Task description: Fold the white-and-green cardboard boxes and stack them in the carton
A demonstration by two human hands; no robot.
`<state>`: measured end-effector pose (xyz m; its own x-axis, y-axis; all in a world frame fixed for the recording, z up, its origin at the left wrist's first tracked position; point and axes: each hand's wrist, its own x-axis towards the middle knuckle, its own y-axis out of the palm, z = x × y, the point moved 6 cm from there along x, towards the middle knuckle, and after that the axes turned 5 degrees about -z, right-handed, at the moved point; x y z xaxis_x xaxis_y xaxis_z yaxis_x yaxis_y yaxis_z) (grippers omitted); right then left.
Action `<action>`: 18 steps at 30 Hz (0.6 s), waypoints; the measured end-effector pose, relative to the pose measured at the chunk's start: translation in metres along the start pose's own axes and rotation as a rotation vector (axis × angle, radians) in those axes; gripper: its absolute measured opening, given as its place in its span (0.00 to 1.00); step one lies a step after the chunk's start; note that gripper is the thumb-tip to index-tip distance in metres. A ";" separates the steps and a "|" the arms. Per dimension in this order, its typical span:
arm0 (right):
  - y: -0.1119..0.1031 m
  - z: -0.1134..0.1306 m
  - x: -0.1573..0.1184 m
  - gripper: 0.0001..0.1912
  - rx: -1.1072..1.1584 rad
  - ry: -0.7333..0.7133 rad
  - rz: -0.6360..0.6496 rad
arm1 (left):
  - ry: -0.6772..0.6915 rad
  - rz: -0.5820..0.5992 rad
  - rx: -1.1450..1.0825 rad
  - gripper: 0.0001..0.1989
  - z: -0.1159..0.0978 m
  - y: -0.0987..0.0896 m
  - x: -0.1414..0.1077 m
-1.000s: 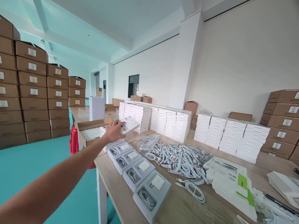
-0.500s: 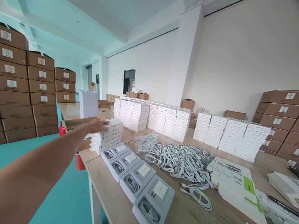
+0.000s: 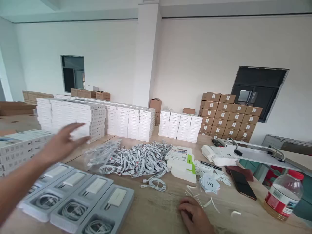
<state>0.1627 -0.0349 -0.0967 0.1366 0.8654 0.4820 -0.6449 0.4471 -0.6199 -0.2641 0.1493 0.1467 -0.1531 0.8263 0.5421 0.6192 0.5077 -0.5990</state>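
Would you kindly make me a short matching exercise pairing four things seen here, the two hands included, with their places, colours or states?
1. Left hand
2. Right hand
3. Grey trays
4. Bottle

A. Topped with a red cap
B. Low in the view, curled
C. Holding coiled cables and white chargers
D. Raised, open

Pairs: 1-D, 2-B, 3-C, 4-A

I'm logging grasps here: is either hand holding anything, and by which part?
The left hand is open, holding nothing. The right hand is curled at the table; nothing held shows, but its palm is hidden.
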 end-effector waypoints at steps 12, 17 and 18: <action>-0.022 -0.034 -0.009 0.13 0.253 -0.035 -0.165 | -0.436 0.544 -1.236 0.23 -0.163 0.285 -0.246; -0.057 -0.025 0.018 0.15 0.046 -0.046 -0.312 | -0.508 0.625 -1.193 0.22 -0.147 0.301 -0.250; -0.062 -0.020 0.031 0.16 -0.001 -0.047 -0.322 | -0.523 0.657 -1.186 0.21 -0.148 0.302 -0.250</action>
<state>0.2219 -0.0309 -0.0559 0.2985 0.6683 0.6814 -0.5732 0.6964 -0.4319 0.0753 0.0600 -0.0823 0.3061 0.9501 -0.0603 0.9072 -0.2719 0.3210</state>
